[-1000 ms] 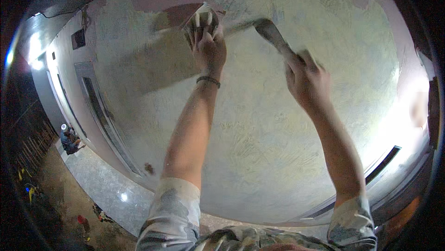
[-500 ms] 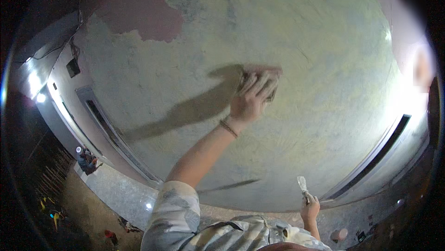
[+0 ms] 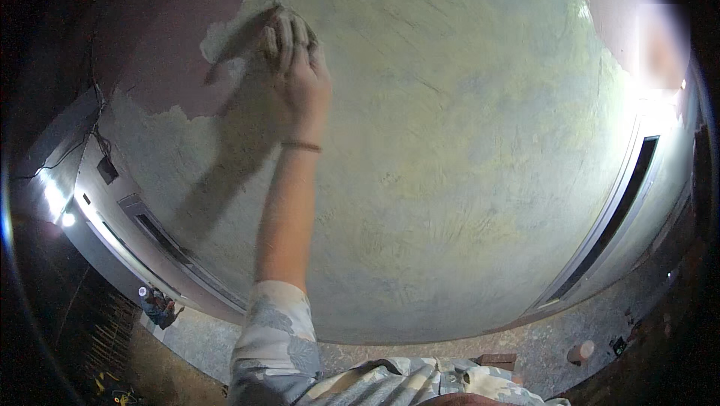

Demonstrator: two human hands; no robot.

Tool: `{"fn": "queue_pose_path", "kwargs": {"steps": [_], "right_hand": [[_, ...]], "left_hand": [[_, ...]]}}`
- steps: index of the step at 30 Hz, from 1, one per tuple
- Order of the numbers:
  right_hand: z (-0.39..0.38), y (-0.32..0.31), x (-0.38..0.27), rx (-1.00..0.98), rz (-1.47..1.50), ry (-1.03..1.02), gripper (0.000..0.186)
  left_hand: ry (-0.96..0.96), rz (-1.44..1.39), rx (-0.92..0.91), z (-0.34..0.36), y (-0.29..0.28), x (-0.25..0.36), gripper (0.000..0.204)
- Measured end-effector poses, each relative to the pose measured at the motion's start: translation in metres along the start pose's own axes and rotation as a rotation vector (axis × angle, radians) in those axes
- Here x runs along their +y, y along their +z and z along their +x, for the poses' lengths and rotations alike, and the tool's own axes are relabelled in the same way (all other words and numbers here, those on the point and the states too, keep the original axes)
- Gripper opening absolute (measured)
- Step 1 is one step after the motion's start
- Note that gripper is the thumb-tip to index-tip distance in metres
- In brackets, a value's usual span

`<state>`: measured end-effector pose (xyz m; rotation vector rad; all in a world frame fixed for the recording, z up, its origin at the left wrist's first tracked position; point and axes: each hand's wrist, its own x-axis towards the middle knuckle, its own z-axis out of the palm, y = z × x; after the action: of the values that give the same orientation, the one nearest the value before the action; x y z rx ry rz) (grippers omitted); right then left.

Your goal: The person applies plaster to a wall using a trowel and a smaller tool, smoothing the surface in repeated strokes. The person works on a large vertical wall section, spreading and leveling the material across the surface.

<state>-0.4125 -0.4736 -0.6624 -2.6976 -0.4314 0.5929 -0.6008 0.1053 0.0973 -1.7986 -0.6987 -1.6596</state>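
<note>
My left hand (image 3: 300,72), dusted pale across the fingers, reaches up against a large wall (image 3: 435,158) coated in patchy pale-green and grey putty. Its fingers lie over a flat, thin piece (image 3: 310,32), which shows only as a dark edge beside them; its kind is unclear. The hand is by the ragged border where the coating meets a bare pinkish area (image 3: 157,46). A beaded band (image 3: 301,146) circles the wrist, and the arm's shadow falls to the left. My right hand is out of sight.
A person (image 3: 157,308) crouches far off at lower left, and a blurred person (image 3: 664,53) is close at the right edge. Dark openings stand left (image 3: 161,230) and right (image 3: 626,196). A bright lamp (image 3: 68,219) shines at left. A bucket-like container (image 3: 581,352) is on the floor.
My left hand has swept up and to the left across the wall with the flat piece, reaching the pinkish border. My right hand, with a putty knife, has dropped out of view.
</note>
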Motion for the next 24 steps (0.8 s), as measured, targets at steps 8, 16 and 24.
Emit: {"fn": "queue_pose_path", "kwargs": {"steps": [8, 16, 24], "right_hand": [[0.006, -0.063, -0.070, 0.101, 0.357, -0.125, 0.027], [-0.018, -0.210, -0.282, -0.046, 0.852, -0.892, 0.042], [-0.042, -0.233, -0.316, -0.665, 0.976, -0.684, 0.031]], "left_hand": [[0.073, -0.616, -0.625, -0.201, -0.041, 0.105, 0.052], [-0.529, -1.064, -1.488, -0.361, -0.116, 0.194, 0.038], [-0.767, -1.231, -1.603, -0.386, -0.130, 0.190, 0.050]]}}
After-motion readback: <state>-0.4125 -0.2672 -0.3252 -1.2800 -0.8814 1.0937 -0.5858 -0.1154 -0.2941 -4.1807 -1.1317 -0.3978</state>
